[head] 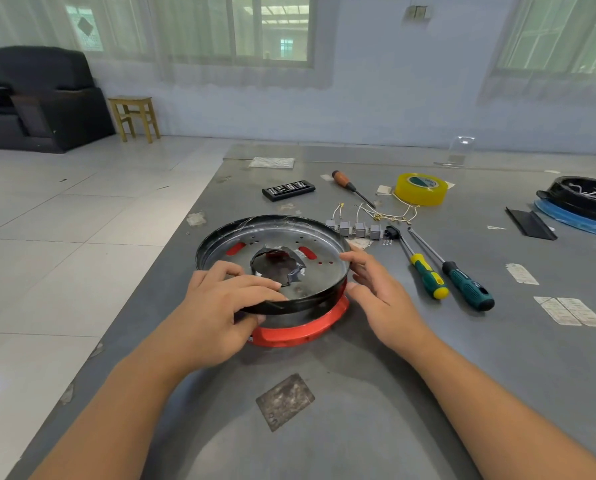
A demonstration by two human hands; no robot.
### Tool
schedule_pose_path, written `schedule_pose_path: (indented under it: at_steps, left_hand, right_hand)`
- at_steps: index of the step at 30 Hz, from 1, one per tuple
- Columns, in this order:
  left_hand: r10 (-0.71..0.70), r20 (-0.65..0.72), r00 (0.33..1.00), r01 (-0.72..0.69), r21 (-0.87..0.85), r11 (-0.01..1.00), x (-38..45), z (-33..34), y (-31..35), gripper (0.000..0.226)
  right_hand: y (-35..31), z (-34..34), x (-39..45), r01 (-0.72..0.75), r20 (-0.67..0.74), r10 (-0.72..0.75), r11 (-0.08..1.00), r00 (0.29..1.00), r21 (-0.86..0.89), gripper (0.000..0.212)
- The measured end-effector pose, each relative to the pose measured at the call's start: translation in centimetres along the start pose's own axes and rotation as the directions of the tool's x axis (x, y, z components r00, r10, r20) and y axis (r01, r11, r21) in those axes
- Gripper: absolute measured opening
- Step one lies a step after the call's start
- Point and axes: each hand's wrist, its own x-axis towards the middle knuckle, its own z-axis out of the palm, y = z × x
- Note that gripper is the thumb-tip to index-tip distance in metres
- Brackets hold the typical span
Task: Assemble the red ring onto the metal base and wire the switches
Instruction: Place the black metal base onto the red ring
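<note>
We're over the grey table (376, 375) with the metal base (289, 244), a round dish with a black rim and a ragged hole in its middle, sitting tilted on top of the red ring (300, 329), whose near arc pokes out beneath it and shows red through the slots. Our left hand (220, 306) grasps the near rim, fingers laid over the top onto the dish floor and thumb tucked under the edge. Our right hand (379, 289) is relaxed and spread, fingertips touching the right side of the rim, thumb down near the ring. Just beyond the base, the grey switches (355, 228) sit in a row with their pale wires (386, 214) trailing behind them. To the right lie two screwdrivers, the yellow-green one (426, 273) and the teal-black one (462, 278), side by side. Farther back we've got an orange-handled screwdriver (350, 186), a yellow tape roll (421, 188) and a black bit case (288, 189).
</note>
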Motion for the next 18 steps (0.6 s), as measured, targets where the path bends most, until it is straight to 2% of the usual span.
schedule_pose_path:
  at_steps: [2, 7, 10, 12, 14, 16, 18]
  left_hand:
    - [-0.027, 0.046, 0.999, 0.027, -0.012, 1.0, -0.1, 0.0, 0.2, 0.034]
    - [-0.033, 0.102, 0.994, 0.038, -0.046, 0.998, -0.1, 0.0, 1.0, 0.039]
    - [-0.012, 0.017, 1.0, 0.013, -0.078, 0.997, -0.2, -0.1, 1.3, 0.035]
    - [-0.07, -0.109, 0.991, 0.052, -0.165, 0.985, -0.3, 0.1, 1.1, 0.033]
    - [-0.192, -0.266, 0.944, 0.097, -0.334, 0.938, -0.1, 0.5, 0.9, 0.033]
    - [-0.298, -0.42, 0.857, 0.136, -0.373, 0.918, 0.3, 1.0, 0.5, 0.032]
    - [-0.482, -0.454, 0.749, 0.285, -0.437, 0.853, 0.5, 1.5, -0.4, 0.035]
  right_hand:
    - [-0.1, 0.0, 0.0, -0.016, -0.01, 0.016, 1.0, 1.0, 0.001, 0.04]
    - [-0.2, 0.2, 0.0, -0.043, -0.074, 0.044, 0.999, 0.996, 0.02, 0.02]
    - [-0.4, 0.4, -0.1, -0.057, -0.115, 0.062, 0.997, 0.991, 0.042, 0.012]
    - [-0.5, 0.5, -0.1, -0.07, -0.127, 0.079, 0.995, 0.989, 0.078, 0.011]
    - [-0.5, 0.5, 0.0, -0.09, -0.132, 0.104, 0.99, 0.986, 0.11, 0.011]
    - [-0.4, 0.5, 0.0, -0.111, -0.144, 0.13, 0.985, 0.981, 0.134, 0.017]
    - [-0.5, 0.7, 0.0, -0.142, -0.165, 0.171, 0.975, 0.971, 0.172, 0.033]
